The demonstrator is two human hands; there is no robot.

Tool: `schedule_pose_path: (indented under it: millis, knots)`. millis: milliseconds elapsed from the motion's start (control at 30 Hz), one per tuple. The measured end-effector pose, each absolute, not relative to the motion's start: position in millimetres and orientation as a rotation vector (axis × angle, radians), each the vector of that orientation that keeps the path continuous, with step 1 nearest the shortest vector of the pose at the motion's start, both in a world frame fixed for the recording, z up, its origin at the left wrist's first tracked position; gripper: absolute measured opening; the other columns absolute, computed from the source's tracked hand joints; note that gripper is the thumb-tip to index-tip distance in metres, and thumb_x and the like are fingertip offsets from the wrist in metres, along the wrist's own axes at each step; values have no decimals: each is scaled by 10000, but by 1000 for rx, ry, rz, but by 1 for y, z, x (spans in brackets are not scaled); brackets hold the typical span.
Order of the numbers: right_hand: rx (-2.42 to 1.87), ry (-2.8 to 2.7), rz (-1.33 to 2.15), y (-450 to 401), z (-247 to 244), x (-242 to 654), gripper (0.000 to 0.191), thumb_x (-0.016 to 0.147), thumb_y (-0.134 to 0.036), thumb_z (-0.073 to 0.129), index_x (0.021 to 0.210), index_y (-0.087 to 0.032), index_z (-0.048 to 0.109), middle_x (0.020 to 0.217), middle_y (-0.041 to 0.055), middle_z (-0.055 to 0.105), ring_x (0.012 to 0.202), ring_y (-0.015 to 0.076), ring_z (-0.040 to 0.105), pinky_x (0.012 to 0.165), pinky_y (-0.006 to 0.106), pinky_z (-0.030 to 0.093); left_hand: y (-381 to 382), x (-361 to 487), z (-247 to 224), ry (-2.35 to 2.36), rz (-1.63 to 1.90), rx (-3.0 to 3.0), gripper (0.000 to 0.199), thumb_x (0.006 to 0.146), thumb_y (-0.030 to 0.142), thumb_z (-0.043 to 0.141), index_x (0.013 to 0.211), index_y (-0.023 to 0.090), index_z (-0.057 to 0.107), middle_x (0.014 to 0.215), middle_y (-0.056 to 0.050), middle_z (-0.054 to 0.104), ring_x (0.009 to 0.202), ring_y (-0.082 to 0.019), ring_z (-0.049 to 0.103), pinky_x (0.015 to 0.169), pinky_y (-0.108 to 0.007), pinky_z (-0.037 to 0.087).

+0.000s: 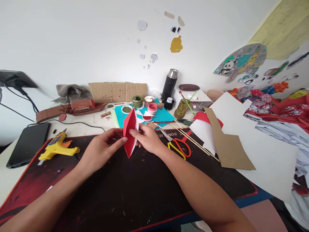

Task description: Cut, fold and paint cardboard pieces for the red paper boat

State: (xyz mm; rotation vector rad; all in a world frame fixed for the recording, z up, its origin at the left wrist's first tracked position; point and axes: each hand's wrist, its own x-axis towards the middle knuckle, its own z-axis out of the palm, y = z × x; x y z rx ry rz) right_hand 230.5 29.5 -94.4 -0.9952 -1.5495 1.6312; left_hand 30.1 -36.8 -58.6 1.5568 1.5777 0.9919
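Your left hand (103, 146) pinches the left side of the red folded piece (129, 129), and your right hand (148, 137) grips its other side, thumb pressed on the red face. The piece stands upright between them above the dark mat (135, 193) on the worktop (7, 183). Squeeze too hard with that thumb and the thin walls could crease or the fold split. Push it forward and its upper tip might knock the open red paint jar (152, 109). A swing of your right forearm could catch the scissors (180, 148), which lie just beside it.

Most of your fingertips are hidden behind the piece, as is much of its white side. It is probably painted paper or card, but the view doesn't settle that. The glue gun's (58, 148) cord runs partly out of sight.
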Motion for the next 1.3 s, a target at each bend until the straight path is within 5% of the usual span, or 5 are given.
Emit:
schedule_pose_path:
  millis: [500, 1300]
  knots:
    - [-1035, -1620, 1453, 26, -98, 229, 533, 968, -762, 703, 903, -233, 682, 710, 1, 640, 639, 199, 620, 540, 289, 457, -40, 28, -64, 1560, 961, 1568, 594, 835, 781, 794, 1181, 299, 829, 1067, -63, 877, 948, -337, 794, 832, -390, 608]
    - [-1096, -1656, 1369, 25, -98, 228, 419, 1017, -627, 690, 876, -233, 664, 760, 14, 677, 705, 217, 642, 549, 288, 435, -41, 32, -66, 1515, 1001, 1539, 523, 803, 727, 857, 1112, 306, 823, 1099, -60, 877, 970, -344, 799, 880, -394, 651]
